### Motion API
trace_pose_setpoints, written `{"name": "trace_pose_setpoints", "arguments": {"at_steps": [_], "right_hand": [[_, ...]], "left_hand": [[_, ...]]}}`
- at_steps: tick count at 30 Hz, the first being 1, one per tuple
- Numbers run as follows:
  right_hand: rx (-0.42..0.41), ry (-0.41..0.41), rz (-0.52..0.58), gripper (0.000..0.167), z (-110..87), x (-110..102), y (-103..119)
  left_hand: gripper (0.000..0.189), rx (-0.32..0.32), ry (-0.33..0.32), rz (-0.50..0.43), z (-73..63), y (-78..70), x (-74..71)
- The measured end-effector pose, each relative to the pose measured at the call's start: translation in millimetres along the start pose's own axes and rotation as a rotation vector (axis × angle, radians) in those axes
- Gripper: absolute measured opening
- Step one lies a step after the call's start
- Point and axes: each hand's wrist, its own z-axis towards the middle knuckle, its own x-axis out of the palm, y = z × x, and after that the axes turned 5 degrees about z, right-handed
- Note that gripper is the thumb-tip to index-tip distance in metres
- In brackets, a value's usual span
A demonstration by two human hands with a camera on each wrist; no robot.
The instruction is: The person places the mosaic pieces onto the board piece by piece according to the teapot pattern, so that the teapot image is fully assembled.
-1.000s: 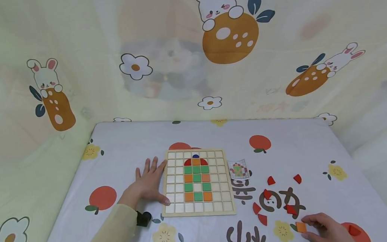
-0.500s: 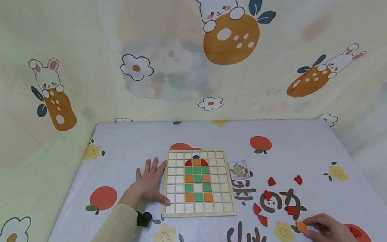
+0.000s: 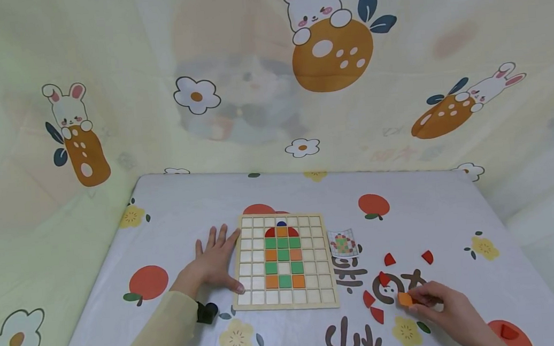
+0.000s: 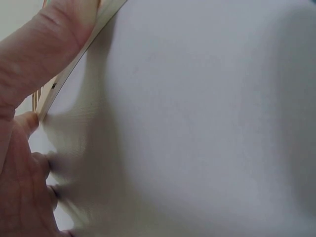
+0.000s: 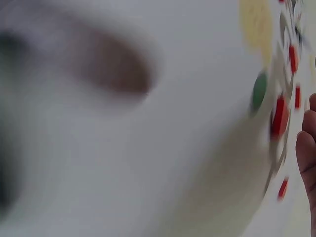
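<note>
My left hand (image 3: pixel 213 260) lies spread at the left edge of a wooden grid board (image 3: pixel 323 297), thumb and index finger touching its frame. In the left wrist view the thumb (image 4: pixel 47 47) rests over the board's edge (image 4: pixel 61 79). Green and orange square tiles, two red quarter-round pieces and a blue piece form a tower-like figure on the board. To the right, my right hand (image 3: pixel 444 305) pinches an orange square tile (image 3: pixel 404 299) between thumb and fingers, above the cloth. Only part of that hand (image 5: pixel 307 148) shows in the right wrist view; the tile is out of sight there.
A small printed pattern card (image 3: pixel 343 243) lies against the board's right side. Several red quarter-round pieces (image 3: pixel 389 259) are scattered to its right, with another red piece (image 3: pixel 508 331) near the front right. A black object (image 3: pixel 207 312) sits by the left wrist. Patterned curtains (image 3: pixel 244 116) stand behind the table.
My right hand has carried the orange tile up and left from the front right, over the spot where a red piece showed. The left hand and board have stayed put.
</note>
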Motion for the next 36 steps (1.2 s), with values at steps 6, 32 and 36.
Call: {"name": "trace_pose_setpoints", "arguments": {"at_steps": [6,32,36], "right_hand": [[-0.142,-0.021,0.039,0.028,18.7,19,43],[-0.376,0.124,-0.032,0.021,81.9,90,160],[-0.39,0.139,-0.052,0.021,86.6,97,170]], "left_hand": [[0.136,-0.001,-0.002,0.006,-0.8,-1.3,-0.5],[0.138,0.012,-0.001,0.014,0.6,-0.1,-1.5],[0.138,0.013,0.002,0.012,0.4,0.4,-1.9]]}}
